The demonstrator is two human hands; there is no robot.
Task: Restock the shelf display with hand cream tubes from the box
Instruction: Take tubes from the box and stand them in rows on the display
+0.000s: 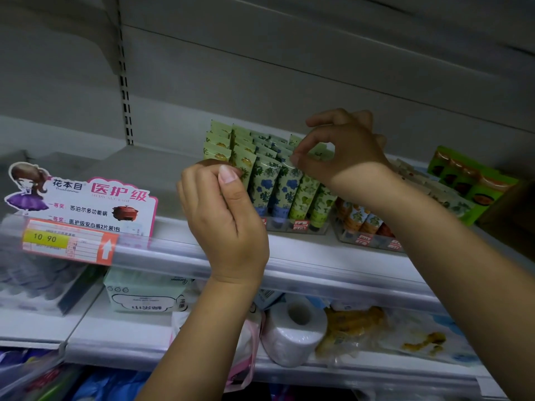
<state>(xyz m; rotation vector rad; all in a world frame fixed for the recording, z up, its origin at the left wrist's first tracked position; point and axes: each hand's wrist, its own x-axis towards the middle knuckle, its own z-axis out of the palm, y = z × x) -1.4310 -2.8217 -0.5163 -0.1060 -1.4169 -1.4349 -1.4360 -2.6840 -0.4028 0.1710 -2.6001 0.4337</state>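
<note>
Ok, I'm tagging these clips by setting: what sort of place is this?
Most likely a shop: a price tag on the shelf rail, rows of hand cream tubes, and packaged toilet roll below.

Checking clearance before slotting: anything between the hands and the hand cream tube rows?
Nothing visible. The right hand pinches the crimped top of a blue-flowered green tube standing in the clear plastic display tray; the left hand touches the front yellow-flowered green tube beside it, not blocking.
</note>
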